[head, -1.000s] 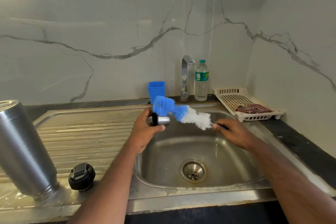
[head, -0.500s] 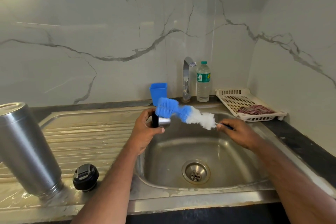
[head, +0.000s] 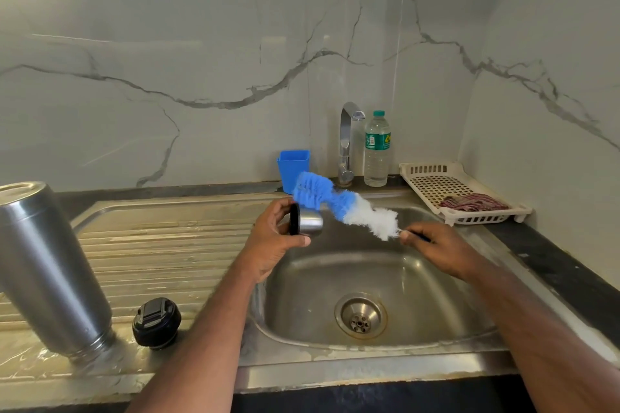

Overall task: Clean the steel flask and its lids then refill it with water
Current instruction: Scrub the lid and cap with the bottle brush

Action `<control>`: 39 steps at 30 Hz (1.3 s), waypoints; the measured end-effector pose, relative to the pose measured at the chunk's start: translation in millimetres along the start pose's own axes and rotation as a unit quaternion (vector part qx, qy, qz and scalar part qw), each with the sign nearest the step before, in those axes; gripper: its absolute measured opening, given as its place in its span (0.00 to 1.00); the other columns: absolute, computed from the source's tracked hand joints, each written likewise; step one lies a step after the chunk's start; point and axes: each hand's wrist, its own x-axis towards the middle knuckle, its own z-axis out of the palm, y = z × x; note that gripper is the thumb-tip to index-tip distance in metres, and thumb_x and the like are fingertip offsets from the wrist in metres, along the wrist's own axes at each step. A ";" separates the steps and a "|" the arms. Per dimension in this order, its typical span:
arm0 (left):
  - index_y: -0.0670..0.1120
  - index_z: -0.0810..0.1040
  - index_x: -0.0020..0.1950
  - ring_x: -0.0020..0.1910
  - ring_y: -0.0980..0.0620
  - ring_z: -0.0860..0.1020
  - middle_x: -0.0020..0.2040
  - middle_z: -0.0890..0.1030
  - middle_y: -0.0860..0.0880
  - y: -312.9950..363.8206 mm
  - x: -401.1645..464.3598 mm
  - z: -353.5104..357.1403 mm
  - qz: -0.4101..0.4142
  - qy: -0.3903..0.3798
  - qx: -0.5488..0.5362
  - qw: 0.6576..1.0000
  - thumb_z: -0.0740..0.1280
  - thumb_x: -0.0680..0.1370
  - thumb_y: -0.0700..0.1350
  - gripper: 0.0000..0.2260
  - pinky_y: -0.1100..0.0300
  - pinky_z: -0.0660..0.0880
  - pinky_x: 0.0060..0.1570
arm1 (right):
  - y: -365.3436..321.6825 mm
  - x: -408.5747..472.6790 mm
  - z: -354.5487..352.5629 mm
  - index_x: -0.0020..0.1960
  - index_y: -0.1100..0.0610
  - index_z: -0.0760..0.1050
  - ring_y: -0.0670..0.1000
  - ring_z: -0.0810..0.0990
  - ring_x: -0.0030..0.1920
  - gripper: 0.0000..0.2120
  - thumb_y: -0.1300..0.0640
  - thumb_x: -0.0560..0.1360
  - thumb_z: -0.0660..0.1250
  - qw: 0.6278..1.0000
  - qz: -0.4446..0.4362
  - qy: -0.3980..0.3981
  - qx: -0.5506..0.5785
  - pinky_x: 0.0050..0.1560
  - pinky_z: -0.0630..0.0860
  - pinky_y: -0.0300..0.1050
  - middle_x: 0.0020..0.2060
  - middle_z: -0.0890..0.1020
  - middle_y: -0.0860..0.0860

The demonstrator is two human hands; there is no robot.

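Observation:
My left hand (head: 273,240) grips a small steel lid with a black rim (head: 307,222) above the sink basin (head: 419,282). My right hand (head: 436,246) holds the thin handle of a blue and white bottle brush (head: 339,203). Its blue bristles lie against the top of the lid. The steel flask (head: 47,268) stands upside down on the draining board (head: 161,245) at the left. A black inner lid (head: 156,323) sits beside the flask's mouth.
A tap (head: 347,141) and a plastic water bottle (head: 376,149) stand behind the basin, with a blue cup (head: 293,166) to their left. A white perforated tray (head: 459,193) holding a striped cloth (head: 469,203) sits at the right, against the marble wall.
The brush has shifted slightly along the lid while both hands stay above the basin. The view has tilted a little, so everything sits lower in the frame.

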 end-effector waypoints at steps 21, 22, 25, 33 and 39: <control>0.34 0.77 0.59 0.58 0.39 0.84 0.59 0.83 0.34 11.9 0.7 2.6 -0.109 0.097 -0.286 0.947 0.73 0.73 0.34 0.15 0.49 0.83 0.55 | -11.5 1.9 8.7 0.46 0.52 0.81 0.48 0.77 0.37 0.10 0.51 0.82 0.64 1.000 -0.026 -0.014 0.001 0.40 0.71 0.41 0.38 0.81 0.55; 0.35 0.76 0.60 0.59 0.38 0.83 0.60 0.82 0.34 11.6 1.5 3.7 -0.110 0.093 -0.299 0.944 0.71 0.74 0.33 0.16 0.47 0.82 0.55 | -13.8 2.8 10.3 0.46 0.52 0.81 0.46 0.76 0.36 0.10 0.52 0.82 0.64 0.999 -0.033 -0.017 0.000 0.39 0.70 0.40 0.38 0.81 0.55; 0.34 0.74 0.65 0.60 0.37 0.82 0.61 0.81 0.32 13.9 3.0 -0.5 -0.089 0.098 -0.353 0.926 0.71 0.74 0.33 0.20 0.46 0.82 0.57 | -4.6 4.0 4.3 0.46 0.50 0.82 0.51 0.78 0.39 0.10 0.51 0.82 0.65 1.000 -0.022 0.003 0.009 0.41 0.72 0.45 0.38 0.81 0.53; 0.41 0.73 0.70 0.60 0.40 0.82 0.64 0.81 0.38 10.3 4.1 -11.3 -0.061 0.132 -0.236 0.961 0.77 0.66 0.37 0.32 0.43 0.78 0.63 | 5.7 4.9 4.6 0.44 0.53 0.81 0.50 0.77 0.36 0.10 0.52 0.82 0.66 1.000 -0.004 -0.008 -0.010 0.40 0.72 0.46 0.37 0.81 0.54; 0.40 0.76 0.64 0.55 0.44 0.84 0.62 0.81 0.38 5.1 5.8 -10.2 -0.037 0.138 -0.168 0.975 0.75 0.67 0.26 0.27 0.57 0.83 0.50 | -1.5 3.8 7.4 0.44 0.55 0.82 0.44 0.74 0.32 0.11 0.53 0.82 0.66 1.000 -0.009 -0.006 0.008 0.38 0.69 0.43 0.37 0.81 0.56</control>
